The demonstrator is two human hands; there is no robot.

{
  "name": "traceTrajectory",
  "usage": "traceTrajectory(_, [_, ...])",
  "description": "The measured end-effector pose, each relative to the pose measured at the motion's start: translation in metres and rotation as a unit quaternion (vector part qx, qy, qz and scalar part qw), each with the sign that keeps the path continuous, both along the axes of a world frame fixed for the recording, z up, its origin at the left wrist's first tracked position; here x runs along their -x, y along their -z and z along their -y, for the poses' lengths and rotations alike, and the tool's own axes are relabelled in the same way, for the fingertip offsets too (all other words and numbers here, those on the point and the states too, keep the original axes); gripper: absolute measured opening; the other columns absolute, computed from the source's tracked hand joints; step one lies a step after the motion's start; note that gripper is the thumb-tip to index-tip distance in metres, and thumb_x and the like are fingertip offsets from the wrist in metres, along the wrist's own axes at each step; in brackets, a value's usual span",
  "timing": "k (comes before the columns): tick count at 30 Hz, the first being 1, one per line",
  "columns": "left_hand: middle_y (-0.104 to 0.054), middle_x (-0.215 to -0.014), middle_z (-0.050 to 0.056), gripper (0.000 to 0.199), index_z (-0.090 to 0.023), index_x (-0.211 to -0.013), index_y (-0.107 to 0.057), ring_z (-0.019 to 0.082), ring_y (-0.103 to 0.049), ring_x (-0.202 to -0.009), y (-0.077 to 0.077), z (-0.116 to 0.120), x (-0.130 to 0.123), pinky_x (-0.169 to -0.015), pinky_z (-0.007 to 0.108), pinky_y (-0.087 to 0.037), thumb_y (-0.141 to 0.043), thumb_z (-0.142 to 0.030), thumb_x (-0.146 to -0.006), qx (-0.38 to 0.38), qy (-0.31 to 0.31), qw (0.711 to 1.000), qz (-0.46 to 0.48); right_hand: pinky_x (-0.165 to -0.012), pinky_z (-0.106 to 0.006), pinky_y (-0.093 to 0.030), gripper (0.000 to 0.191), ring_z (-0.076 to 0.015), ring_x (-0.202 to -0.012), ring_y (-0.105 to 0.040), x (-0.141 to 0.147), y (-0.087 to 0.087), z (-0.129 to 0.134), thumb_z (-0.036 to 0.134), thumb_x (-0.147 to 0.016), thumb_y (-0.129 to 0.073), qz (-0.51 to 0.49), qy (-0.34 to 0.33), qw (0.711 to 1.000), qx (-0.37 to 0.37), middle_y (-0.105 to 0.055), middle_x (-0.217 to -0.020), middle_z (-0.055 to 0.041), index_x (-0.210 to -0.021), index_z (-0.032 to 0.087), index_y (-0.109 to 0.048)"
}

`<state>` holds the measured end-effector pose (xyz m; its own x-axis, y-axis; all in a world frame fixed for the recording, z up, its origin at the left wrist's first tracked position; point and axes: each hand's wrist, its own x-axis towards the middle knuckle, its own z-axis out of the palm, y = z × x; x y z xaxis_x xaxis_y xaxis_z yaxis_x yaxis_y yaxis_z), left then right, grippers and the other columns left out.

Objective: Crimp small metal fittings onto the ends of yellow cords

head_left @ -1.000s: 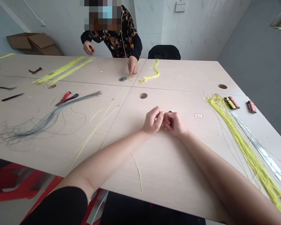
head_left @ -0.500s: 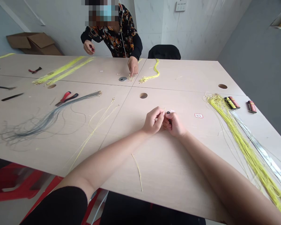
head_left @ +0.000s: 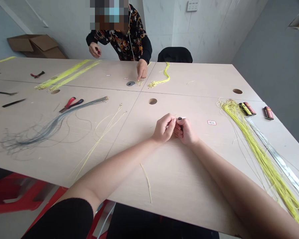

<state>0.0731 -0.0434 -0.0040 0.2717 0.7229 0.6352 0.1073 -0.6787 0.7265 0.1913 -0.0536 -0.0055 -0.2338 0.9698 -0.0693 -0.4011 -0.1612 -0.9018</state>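
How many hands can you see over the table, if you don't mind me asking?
4: the person's left hand and right hand, together above the near tabletop, and a co-worker's raised hand and lowered hand at the far side.

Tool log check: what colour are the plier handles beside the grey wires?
The handles are red and black, head view.

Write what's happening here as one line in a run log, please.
left hand: pinching thin cord | right hand: holding small black piece | beside: yellow cord bundle | opposite: co-worker's hand
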Motion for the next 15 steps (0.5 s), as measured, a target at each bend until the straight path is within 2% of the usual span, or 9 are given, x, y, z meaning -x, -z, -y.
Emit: traceTrajectory(15, [-0.048,-0.064,0.0,0.027,-0.018,-0.07,-0.047,0.011,-0.048,-0.06,0.0003,-0.0034,0.0007,-0.056,0.024,-0.039,-0.04,-0.032,-0.093,-0.043,-0.023,0.999,-0.025,-0.038,-0.024,-0.015,0.027,-0.0062,-0.035,-0.023,0.0011,0.0021,0.0006,0.033,-0.069,-0.05,-0.001,0.006,1.0,-0.007,-0.03,-0.04,0.0056,-0.05,0.02,-0.036])
